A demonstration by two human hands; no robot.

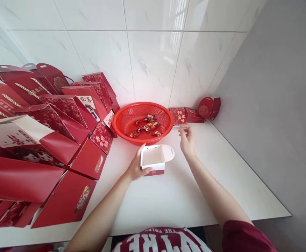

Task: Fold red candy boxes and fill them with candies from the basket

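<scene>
My left hand (136,167) grips the left wall of a small open gift box (153,160), which stands on the white table (184,196) just in front of the red basket (165,120). My right hand (186,140) hovers, fingers loosely spread and holding nothing, beside the basket's right rim. Wrapped candies (146,126) lie inside the basket. Folded red boxes (50,140) pile up to the basket's left; a few more (192,113) sit right of it.

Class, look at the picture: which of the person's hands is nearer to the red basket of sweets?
The right hand, hovering open just beside the red basket's right rim. The left hand is farther, in front of the basket, holding the small open box.
</scene>
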